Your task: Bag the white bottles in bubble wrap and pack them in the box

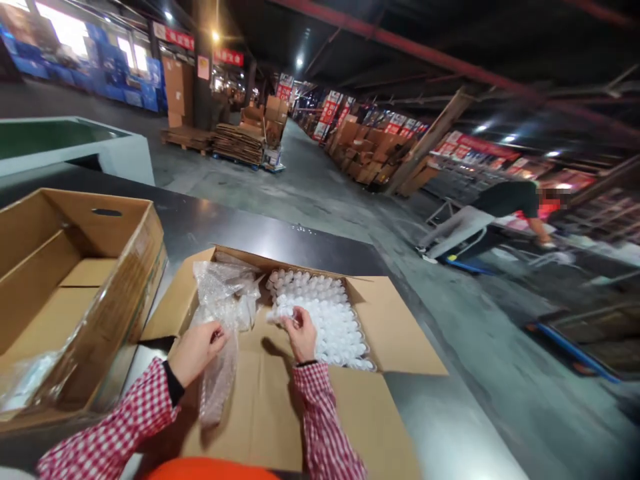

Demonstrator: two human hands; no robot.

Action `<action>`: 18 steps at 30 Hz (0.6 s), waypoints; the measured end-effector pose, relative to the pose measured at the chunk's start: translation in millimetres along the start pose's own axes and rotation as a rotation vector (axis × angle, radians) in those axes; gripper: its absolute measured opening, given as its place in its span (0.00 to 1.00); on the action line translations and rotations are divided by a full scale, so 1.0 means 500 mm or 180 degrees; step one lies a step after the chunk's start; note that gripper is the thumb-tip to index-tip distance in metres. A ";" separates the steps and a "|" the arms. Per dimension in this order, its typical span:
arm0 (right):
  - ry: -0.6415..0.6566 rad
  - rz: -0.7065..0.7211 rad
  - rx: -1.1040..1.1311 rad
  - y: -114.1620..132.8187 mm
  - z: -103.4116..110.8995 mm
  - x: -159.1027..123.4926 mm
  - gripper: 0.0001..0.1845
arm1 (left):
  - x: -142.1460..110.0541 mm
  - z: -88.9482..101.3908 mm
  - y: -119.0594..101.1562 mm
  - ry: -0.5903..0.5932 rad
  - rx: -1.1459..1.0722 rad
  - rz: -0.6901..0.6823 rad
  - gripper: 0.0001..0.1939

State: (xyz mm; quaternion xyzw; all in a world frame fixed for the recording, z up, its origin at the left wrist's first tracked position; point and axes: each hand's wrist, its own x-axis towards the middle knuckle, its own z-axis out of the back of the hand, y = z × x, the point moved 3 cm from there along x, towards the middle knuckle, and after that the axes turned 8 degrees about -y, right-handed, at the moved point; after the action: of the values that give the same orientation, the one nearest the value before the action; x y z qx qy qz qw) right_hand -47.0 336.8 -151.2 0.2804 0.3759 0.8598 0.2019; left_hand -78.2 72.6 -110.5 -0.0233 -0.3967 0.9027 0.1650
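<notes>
An open cardboard box [395, 333] lies on the dark table in front of me, packed with several small white bottles [335, 313]. My left hand [197, 350] is closed on a sheet of clear bubble wrap [223, 300] that hangs over the box's left side. My right hand [301, 333] pinches one white bottle [280, 315] at the near edge of the packed bottles. Both arms wear red and white checked sleeves.
A second open cardboard box [75, 293] stands to the left on the table [240, 230]. A person bends over a blue trolley [470, 257] at the right. Stacks of cartons [370, 150] and flattened cardboard [240, 140] line the concrete aisle beyond.
</notes>
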 end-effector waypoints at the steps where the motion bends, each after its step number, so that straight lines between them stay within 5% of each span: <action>1: -0.0217 -0.0022 0.0759 0.035 0.027 -0.016 0.19 | 0.004 -0.003 -0.007 0.0011 0.0024 -0.0011 0.12; 3: -0.0437 0.0006 0.1903 0.104 0.080 -0.058 0.20 | 0.014 -0.013 -0.019 0.0107 -0.0063 -0.0007 0.10; 6: -0.0181 0.0096 0.2332 0.174 0.128 -0.119 0.18 | 0.030 -0.026 -0.033 0.0171 -0.0466 -0.0012 0.10; 11: 0.0351 0.0074 0.1798 0.164 0.125 -0.145 0.16 | 0.026 -0.046 -0.037 0.0404 -0.1185 0.0274 0.15; 15: 0.0101 0.0798 0.0948 0.159 0.122 -0.145 0.15 | 0.007 -0.055 -0.053 0.0429 -0.1063 0.0103 0.21; 18: 0.0418 0.1181 0.0777 0.170 0.110 -0.160 0.15 | -0.001 -0.050 -0.069 0.0410 -0.1015 -0.0024 0.18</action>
State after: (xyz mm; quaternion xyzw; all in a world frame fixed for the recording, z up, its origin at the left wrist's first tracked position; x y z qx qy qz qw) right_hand 37.2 267.5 -82.5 0.3105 0.4315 0.8468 -0.0199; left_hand -63.8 112.1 -102.8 -0.1055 -0.5236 0.8243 0.1877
